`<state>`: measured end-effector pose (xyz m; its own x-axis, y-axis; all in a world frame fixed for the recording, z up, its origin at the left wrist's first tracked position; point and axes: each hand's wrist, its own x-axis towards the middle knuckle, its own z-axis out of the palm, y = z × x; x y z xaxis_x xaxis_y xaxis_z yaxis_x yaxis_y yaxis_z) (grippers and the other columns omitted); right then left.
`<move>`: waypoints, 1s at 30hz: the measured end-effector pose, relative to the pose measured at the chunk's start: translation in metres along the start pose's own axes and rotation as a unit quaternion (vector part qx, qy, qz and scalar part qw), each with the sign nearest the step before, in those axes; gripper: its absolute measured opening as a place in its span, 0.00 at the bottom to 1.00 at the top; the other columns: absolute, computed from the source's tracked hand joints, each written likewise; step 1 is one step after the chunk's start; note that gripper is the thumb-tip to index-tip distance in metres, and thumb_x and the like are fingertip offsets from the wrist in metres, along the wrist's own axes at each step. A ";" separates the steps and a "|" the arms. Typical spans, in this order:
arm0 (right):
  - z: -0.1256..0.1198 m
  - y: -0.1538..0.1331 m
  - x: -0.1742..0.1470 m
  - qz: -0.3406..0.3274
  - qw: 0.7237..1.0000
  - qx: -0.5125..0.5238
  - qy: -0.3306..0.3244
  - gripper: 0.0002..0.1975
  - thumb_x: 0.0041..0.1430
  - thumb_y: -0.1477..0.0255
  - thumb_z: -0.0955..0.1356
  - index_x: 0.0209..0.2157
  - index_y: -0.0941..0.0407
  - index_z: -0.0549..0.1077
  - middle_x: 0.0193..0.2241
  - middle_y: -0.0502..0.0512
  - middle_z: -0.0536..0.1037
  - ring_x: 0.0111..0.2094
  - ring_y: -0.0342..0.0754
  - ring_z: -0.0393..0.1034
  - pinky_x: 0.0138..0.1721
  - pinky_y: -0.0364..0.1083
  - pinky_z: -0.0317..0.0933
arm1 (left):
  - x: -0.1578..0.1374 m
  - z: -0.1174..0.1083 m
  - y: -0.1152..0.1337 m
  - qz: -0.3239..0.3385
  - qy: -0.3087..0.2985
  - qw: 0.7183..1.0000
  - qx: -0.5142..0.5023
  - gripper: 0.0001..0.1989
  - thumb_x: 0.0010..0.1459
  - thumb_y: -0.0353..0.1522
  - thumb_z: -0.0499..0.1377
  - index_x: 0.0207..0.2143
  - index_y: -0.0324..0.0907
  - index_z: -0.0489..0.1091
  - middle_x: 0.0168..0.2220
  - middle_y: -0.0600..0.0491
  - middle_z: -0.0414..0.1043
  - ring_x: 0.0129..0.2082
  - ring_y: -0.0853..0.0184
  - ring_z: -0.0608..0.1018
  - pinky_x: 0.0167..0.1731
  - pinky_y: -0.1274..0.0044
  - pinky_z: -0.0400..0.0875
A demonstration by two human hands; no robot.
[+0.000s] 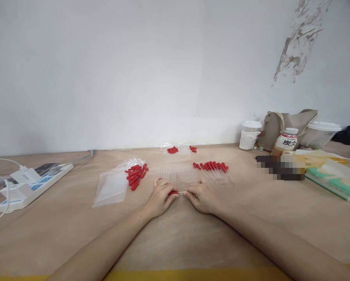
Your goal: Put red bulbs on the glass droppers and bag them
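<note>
Pinched in my left hand is a red rubber dropper bulb. My right hand grips a thin clear dropper tube, whose end meets the mouth of the bulb; how far it sits inside cannot be made out. Just beyond my hands lie two rows of bare clear tubes. Droppers with red bulbs fitted lie side by side to the right of them. On the left, a pile of loose red bulbs rests at the edge of a clear plastic bag.
By the wall are more red bulbs on clear plastic. A power strip with chargers and cables lies at the left. On the right stand a lidded cup, a drink bottle, a beige bag and a green tissue pack.
</note>
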<state>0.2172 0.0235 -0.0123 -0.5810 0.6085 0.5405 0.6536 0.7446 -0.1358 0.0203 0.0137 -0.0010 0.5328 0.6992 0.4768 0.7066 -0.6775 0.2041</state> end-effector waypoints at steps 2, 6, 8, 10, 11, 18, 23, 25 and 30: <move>-0.004 0.000 0.000 -0.020 0.999 -0.024 0.002 0.12 0.59 0.71 0.59 0.25 0.56 0.70 0.24 0.49 0.72 0.28 0.41 0.63 0.35 0.45 0.44 | 0.000 -0.002 -0.001 -0.001 0.001 1.000 0.001 0.05 0.56 0.34 0.52 0.33 0.44 0.66 0.31 0.55 0.71 0.38 0.66 0.70 0.51 0.63 0.44; -0.012 0.003 -0.001 -0.051 0.996 -0.077 -0.005 0.09 0.56 0.71 0.61 0.27 0.55 0.71 0.27 0.52 0.73 0.32 0.44 0.63 0.35 0.47 0.44 | -0.006 -0.007 -0.005 0.002 0.010 1.000 -0.017 0.09 0.57 0.32 0.50 0.40 0.46 0.66 0.37 0.53 0.71 0.41 0.65 0.70 0.51 0.64 0.48; -0.017 0.009 -0.002 -0.005 0.996 -0.084 0.012 0.09 0.55 0.72 0.61 0.26 0.55 0.71 0.27 0.52 0.73 0.32 0.44 0.63 0.36 0.47 0.44 | -0.010 -0.008 -0.007 -0.018 0.030 0.998 -0.050 0.14 0.57 0.32 0.50 0.48 0.45 0.61 0.42 0.50 0.69 0.43 0.64 0.70 0.48 0.67 0.57; -0.022 0.021 -0.002 0.098 0.991 -0.082 0.040 0.10 0.55 0.70 0.61 0.24 0.55 0.71 0.25 0.52 0.73 0.30 0.45 0.64 0.36 0.47 0.45 | -0.013 -0.007 -0.009 -0.037 0.042 0.995 -0.080 0.17 0.57 0.33 0.50 0.50 0.44 0.58 0.44 0.49 0.67 0.43 0.64 0.70 0.43 0.70 0.63; -0.024 0.029 -0.001 0.158 0.983 -0.079 0.052 0.12 0.55 0.69 0.61 0.23 0.55 0.71 0.24 0.51 0.74 0.29 0.45 0.64 0.35 0.47 0.45 | -0.013 -0.007 -0.009 -0.038 0.038 0.995 -0.090 0.16 0.57 0.32 0.50 0.49 0.44 0.59 0.44 0.49 0.68 0.43 0.64 0.70 0.42 0.71 0.64; -0.026 0.078 0.002 0.387 0.913 -0.124 0.042 0.18 0.53 0.62 0.59 0.18 0.55 0.71 0.21 0.55 0.74 0.28 0.50 0.67 0.36 0.50 0.47 | -0.009 -0.005 -0.008 -0.011 -0.026 0.994 -0.106 0.10 0.57 0.30 0.50 0.40 0.44 0.66 0.40 0.52 0.69 0.40 0.67 0.71 0.41 0.75 0.65; -0.019 0.083 0.004 0.396 0.905 -0.156 0.017 0.19 0.53 0.60 0.58 0.21 0.57 0.72 0.22 0.58 0.74 0.28 0.53 0.68 0.38 0.54 0.48 | -0.009 -0.004 -0.010 -0.009 -0.038 0.993 -0.107 0.09 0.57 0.31 0.49 0.38 0.43 0.68 0.40 0.52 0.70 0.39 0.68 0.72 0.41 0.76 0.65; -0.017 0.083 0.004 0.400 0.902 -0.163 0.008 0.20 0.53 0.59 0.59 0.23 0.57 0.73 0.24 0.60 0.75 0.29 0.54 0.68 0.38 0.54 0.48 | -0.009 -0.003 -0.011 -0.010 -0.041 0.993 -0.106 0.09 0.58 0.31 0.49 0.39 0.43 0.68 0.39 0.53 0.71 0.39 0.68 0.72 0.41 0.76 0.65; -0.016 0.082 0.003 0.394 0.905 -0.162 -0.005 0.22 0.54 0.57 0.57 0.23 0.58 0.73 0.25 0.61 0.74 0.30 0.54 0.68 0.39 0.54 0.47 | -0.009 -0.002 -0.012 -0.014 -0.042 0.994 -0.102 0.10 0.58 0.31 0.50 0.39 0.43 0.68 0.40 0.53 0.71 0.41 0.68 0.72 0.42 0.76 0.65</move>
<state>0.2767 0.0823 -0.0086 0.1231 0.9190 0.3745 0.9738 -0.0392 -0.2240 0.0061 0.0149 -0.0065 0.5569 0.7291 0.3978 0.6170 -0.6838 0.3895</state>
